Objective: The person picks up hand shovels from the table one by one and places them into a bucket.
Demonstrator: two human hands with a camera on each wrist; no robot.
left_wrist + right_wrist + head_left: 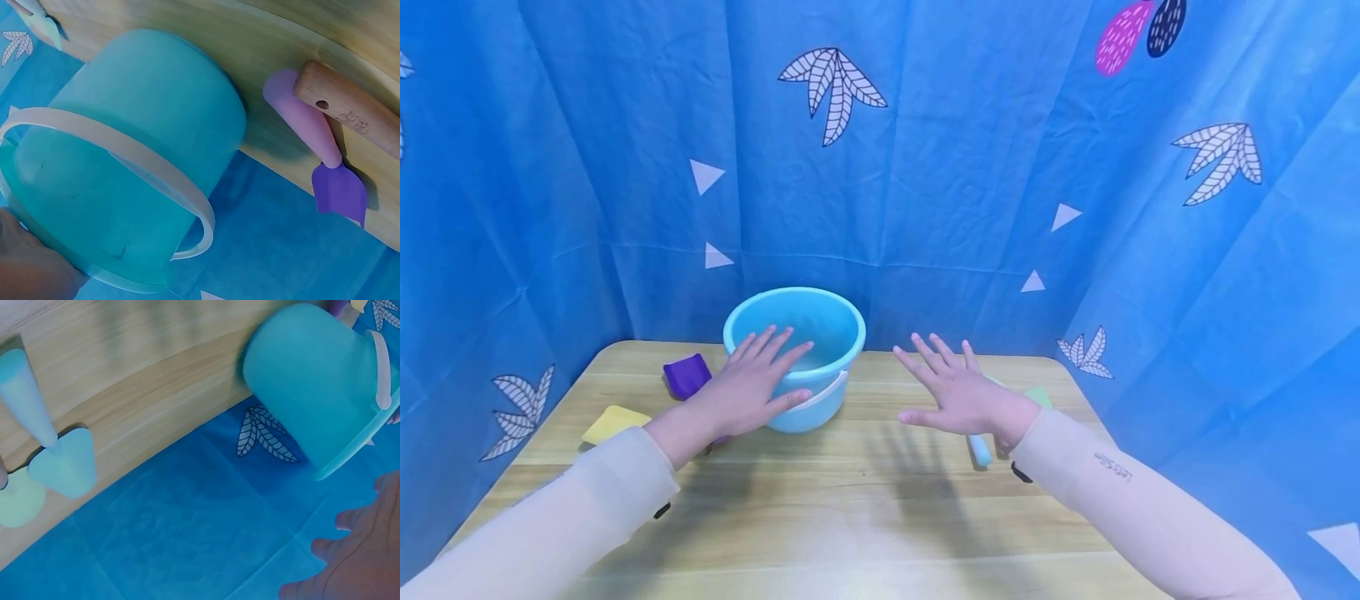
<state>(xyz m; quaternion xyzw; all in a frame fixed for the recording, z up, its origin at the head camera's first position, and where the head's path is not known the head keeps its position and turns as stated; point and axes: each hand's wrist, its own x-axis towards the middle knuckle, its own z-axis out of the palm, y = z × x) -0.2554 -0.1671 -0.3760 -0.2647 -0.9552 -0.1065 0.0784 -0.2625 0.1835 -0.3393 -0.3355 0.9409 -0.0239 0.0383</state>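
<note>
In the head view my left hand (748, 387) hovers with fingers spread, overlapping the near side of a turquoise bucket (816, 408); whether it touches the rim cannot be told. The bucket stands upright, its white handle (144, 159) lowered against the side. To the bucket's right, my right hand (958, 392) is held above the table with spread fingers and holds nothing. Beneath that hand lies a light-blue toy shovel (62, 465), partly hidden in the head view. Left of the bucket is a purple toy shovel (340, 190) with a lilac handle, near a wooden handle (353, 109).
A yellow flat piece (615, 423) lies on the left of the wooden table (865, 517), partly behind my left forearm. A pale green tool head (22, 497) sits beside the light-blue shovel. Blue patterned curtain (955, 167) surrounds the table's back and sides.
</note>
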